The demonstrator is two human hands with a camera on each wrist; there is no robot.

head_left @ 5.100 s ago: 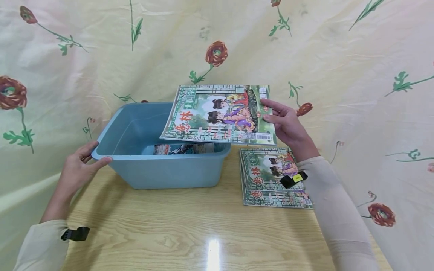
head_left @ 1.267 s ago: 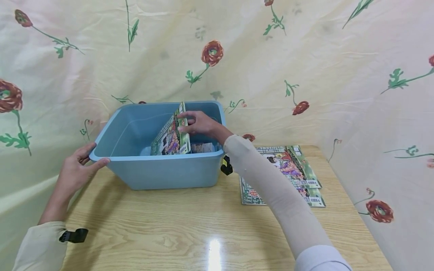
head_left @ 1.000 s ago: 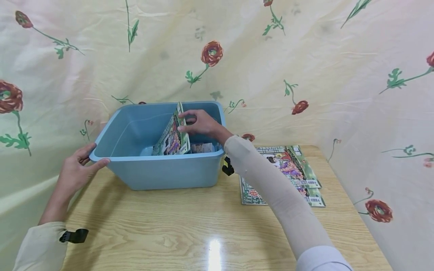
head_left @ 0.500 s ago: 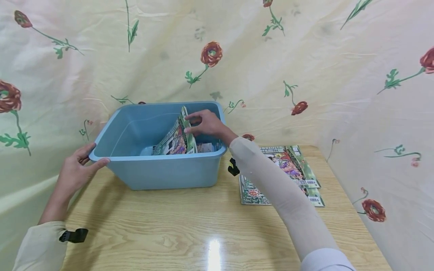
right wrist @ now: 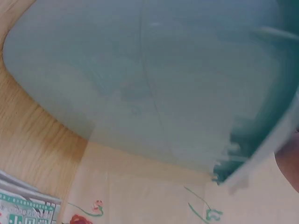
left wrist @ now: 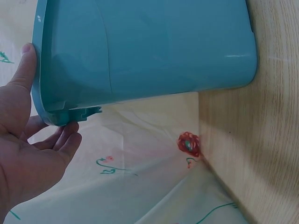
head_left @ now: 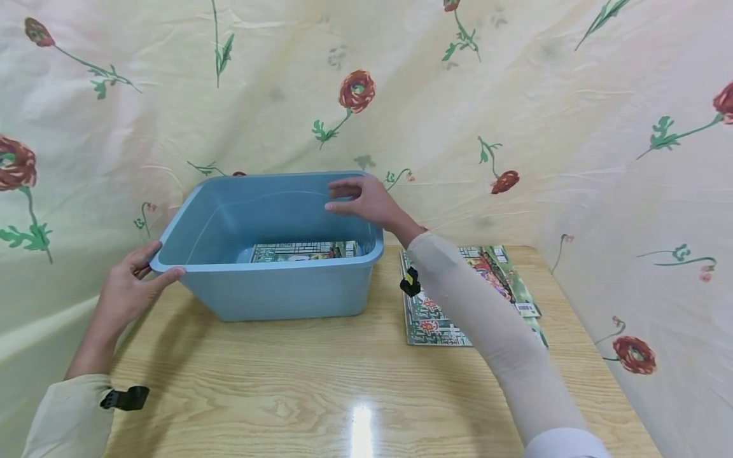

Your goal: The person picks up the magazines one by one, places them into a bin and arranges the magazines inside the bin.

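The rim of one blue plastic bin is gripped at its left corner by the left hand. A green-covered magazine lies flat inside. The right hand is held empty above it, fingers loosely apart. A fanned magazine stack, uncountable, rests rightward on the wooden table, before a floral cloth.

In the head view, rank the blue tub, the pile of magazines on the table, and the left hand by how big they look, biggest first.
1. blue tub
2. pile of magazines, though the right sleeve hides part of it
3. left hand, which sits nearer the camera than the tub, so its real size is less sure
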